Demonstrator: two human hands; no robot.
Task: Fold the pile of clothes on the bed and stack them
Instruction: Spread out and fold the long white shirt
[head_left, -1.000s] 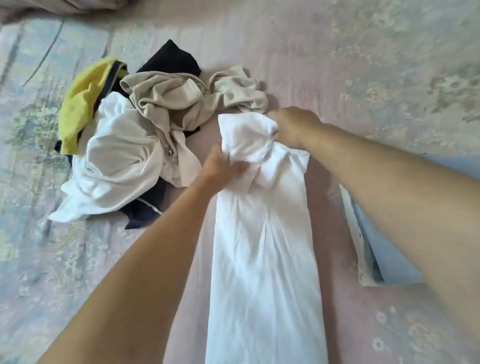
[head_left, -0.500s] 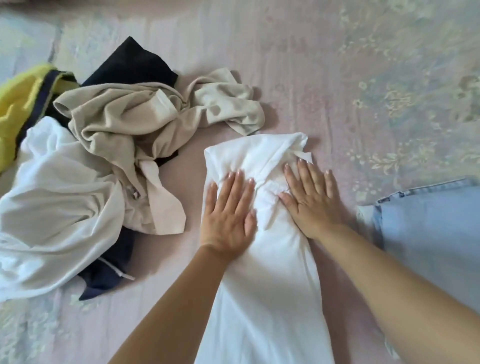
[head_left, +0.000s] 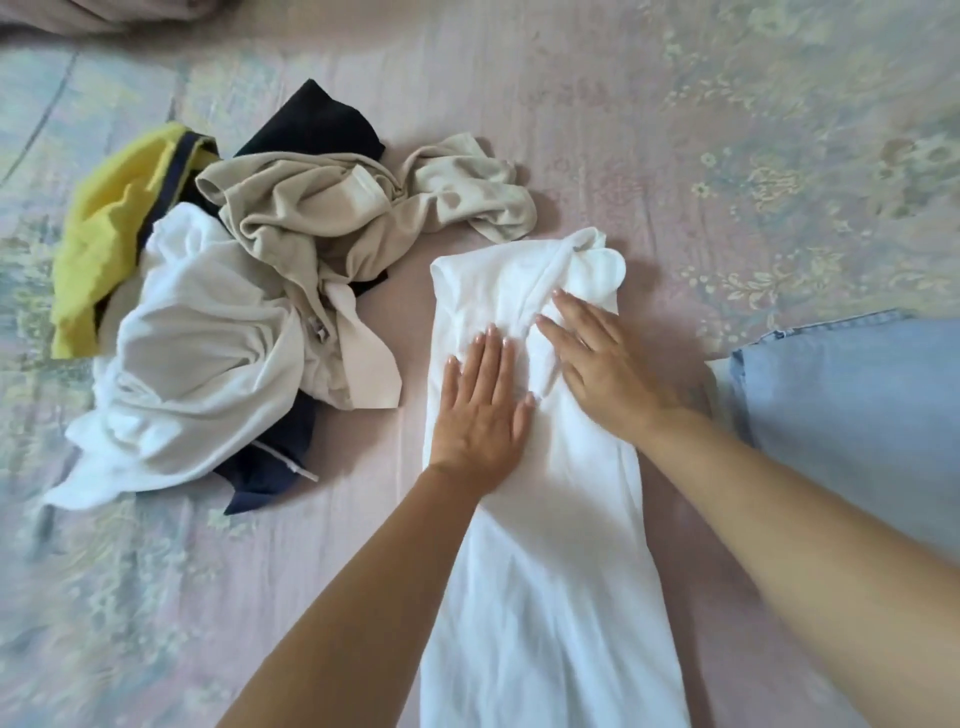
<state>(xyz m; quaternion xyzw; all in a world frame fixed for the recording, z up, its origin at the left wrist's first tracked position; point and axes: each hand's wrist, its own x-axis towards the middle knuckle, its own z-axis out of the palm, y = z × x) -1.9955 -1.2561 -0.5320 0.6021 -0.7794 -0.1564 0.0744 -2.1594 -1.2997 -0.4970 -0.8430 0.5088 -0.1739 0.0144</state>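
My left hand (head_left: 480, 415) and right hand (head_left: 602, 364) lie flat, fingers straight, pressing the long white shirt (head_left: 545, 571) on the bed (head_left: 727, 156). The messy pile of clothes (head_left: 249, 291) sits to its left. Blue jeans (head_left: 857, 405) lie just right. No words show anywhere.

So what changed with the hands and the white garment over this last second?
Both hands let go of the bunched top end of the long white garment and now press flat on it: left hand, right hand. The crumpled clothes pile and light blue denim stayed put.
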